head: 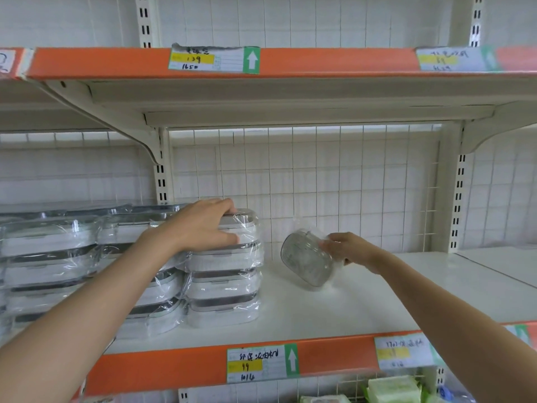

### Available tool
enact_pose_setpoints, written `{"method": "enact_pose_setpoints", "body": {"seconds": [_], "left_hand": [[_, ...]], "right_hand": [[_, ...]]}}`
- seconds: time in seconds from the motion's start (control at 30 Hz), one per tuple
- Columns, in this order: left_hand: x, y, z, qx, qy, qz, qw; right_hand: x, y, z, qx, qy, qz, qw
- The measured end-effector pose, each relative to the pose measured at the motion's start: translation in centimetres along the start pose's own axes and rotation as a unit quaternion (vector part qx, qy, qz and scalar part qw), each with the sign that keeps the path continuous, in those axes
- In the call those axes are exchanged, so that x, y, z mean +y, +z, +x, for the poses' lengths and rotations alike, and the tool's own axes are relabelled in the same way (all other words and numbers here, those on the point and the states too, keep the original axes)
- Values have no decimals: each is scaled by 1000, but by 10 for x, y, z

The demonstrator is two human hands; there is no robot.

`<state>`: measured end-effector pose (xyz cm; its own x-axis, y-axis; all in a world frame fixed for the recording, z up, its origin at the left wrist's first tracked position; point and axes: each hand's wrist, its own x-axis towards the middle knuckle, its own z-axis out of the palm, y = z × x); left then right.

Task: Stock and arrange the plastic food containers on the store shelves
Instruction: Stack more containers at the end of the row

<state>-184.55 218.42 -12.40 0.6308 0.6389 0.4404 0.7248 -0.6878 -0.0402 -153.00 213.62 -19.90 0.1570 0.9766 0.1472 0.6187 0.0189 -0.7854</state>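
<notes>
White store shelving fills the view: a wire-grid back panel (pixel 319 181), an orange-edged upper shelf (pixel 290 62) at 12 o'clock, and the working shelf (pixel 334 309), white-topped with an orange front strip. Price tag (pixel 263 363) with a green arrow sits on that strip at 6 o'clock; another tag (pixel 402 353) further toward 4 o'clock.

Stacks of film-wrapped white food containers (pixel 223 286) occupy the shelf from 9 o'clock to centre. Left hand (pixel 203 225) rests on the top container (pixel 241 225) of the rightmost stack, fingers curled over its far top edge and thumb pressing the near side, gripping it.

Right hand (pixel 348 248) holds a clear oval container (pixel 305 258) by one end, fingers pinching through loose wrap. It is tilted on edge; lower rim seems to touch the shelf, just right of the stack, not touching it.

Handling guess: clear one is light, rigid thin plastic, film makes it slippery; best taken across the short sides or by the rim, not by the wrap alone. White boxes look stiffer and heavier, with crinkly slick film; stack could slide if pushed at the top, so hold from above and steady the side.

Obstacles: stack at 9 o'clock limits leftward room; upper shelf limits lift height. Right of the clear container is bare shelf surface. Below at 5 o'clock, green packaged goods (pixel 392 388) on the lower level, out of the way.
</notes>
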Motion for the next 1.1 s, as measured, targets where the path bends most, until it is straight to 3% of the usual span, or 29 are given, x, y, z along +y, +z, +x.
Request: {"method": "enact_pose_setpoints", "body": {"seconds": [0.07,0.13,0.23,0.4,0.5,0.77,0.87,1.0,1.1], "left_hand": [[0,0,0,-1,0,4,1000],[1,-1,0,-5,0,5,1000],[3,-3,1,-11,-3,6,1000],[6,-4,1,-11,4,14,1000],[7,-5,0,-13,7,13,1000],[8,-9,0,-13,10,1,1000],[4,-8,-1,-17,7,-13,1000],[-2,-7,1,-23,7,-47,999],[-6,-4,2,-22,8,-64,998]], "right_hand": [[4,3,3,15,30,25,999],[7,5,9,84,51,24,995],[4,4,17,133,56,-77,986],[10,8,19,87,69,-274,955],[12,16,17,86,78,-272,955],[-3,63,23,65,132,-406,902],[-10,63,28,67,122,-355,925],[-33,42,34,119,77,-134,981],[-56,28,42,156,21,-18,987]]}}
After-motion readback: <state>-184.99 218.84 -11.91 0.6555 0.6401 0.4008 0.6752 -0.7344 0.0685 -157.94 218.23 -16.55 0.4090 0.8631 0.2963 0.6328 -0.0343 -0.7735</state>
